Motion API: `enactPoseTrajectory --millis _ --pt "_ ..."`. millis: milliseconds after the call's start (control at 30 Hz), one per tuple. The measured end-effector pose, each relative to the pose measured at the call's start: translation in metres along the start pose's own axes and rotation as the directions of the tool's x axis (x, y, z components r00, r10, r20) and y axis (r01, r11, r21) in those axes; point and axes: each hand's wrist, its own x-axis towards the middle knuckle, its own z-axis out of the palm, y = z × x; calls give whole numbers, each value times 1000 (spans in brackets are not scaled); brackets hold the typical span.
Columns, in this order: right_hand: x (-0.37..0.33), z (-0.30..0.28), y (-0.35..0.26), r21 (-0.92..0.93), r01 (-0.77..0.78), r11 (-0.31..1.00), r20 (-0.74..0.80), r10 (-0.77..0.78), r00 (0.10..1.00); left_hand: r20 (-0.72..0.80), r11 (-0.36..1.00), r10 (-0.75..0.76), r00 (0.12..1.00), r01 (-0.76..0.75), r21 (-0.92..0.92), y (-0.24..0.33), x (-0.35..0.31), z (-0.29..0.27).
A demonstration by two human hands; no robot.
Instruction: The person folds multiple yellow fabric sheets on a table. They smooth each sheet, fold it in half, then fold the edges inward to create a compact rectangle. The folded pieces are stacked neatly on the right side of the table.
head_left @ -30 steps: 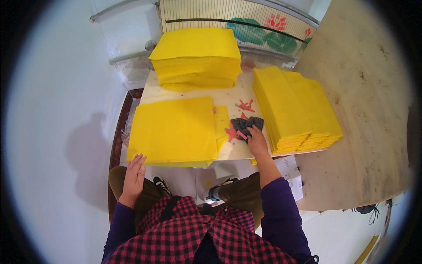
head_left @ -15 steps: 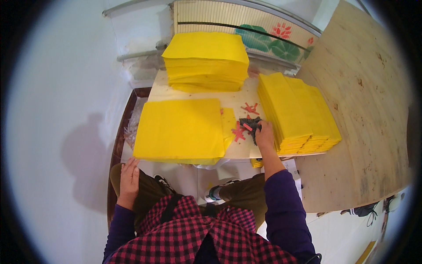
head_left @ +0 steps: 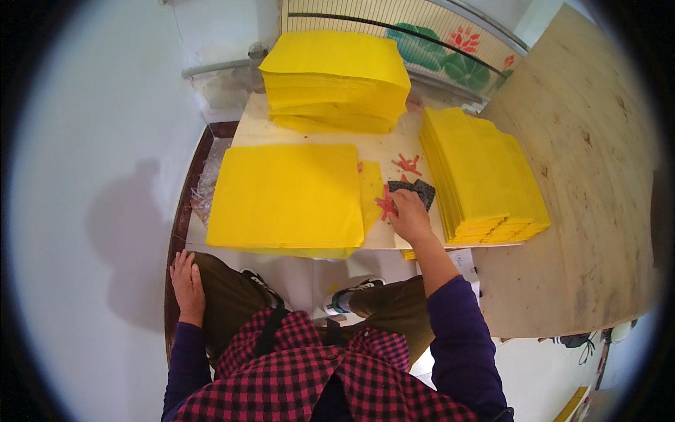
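My right hand (head_left: 411, 219) reaches over the table with its fingers bent together at a small heap of red strips (head_left: 384, 205). What its fingertips grip, if anything, is hidden. Just beyond the fingers lie dark grey notched pieces (head_left: 422, 191), and a second cluster of red strips (head_left: 407, 164) sits farther back. To the left of that hand is a flat stack of yellow fabric-like sheets (head_left: 288, 197). My left hand (head_left: 188, 285) lies beside my left knee, fingers stretched out, holding nothing.
A tall yellow stack (head_left: 334, 84) stands at the back of the pale wooden table (head_left: 242, 133). More folded yellow bundles (head_left: 485, 179) fill its right side. A large wooden board (head_left: 569, 183) rises at the right, and a white wall (head_left: 98, 141) is at the left.
My right hand has moved left off the dark grey pieces to the red strips. My left hand has drawn back from the table's edge, down and left to beside my knee.
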Motion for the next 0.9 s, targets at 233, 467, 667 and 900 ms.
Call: enactPoseTrajectory --millis 233,467,667,900 --pt "3 10 26 -228 -166 959 -217 116 969 11 999 -11 1000 10 46 3 7 2" --pt "15 2 39 -190 -206 960 -308 141 941 7 999 12 1000 -12 43 8 11 5" --pt "-1 -28 21 -279 -185 942 -404 59 913 21 999 -20 1000 19 35 8 10 3" --pt "-19 -26 15 -420 -391 819 -77 397 915 32 999 1 999 -2 49 9 10 2"
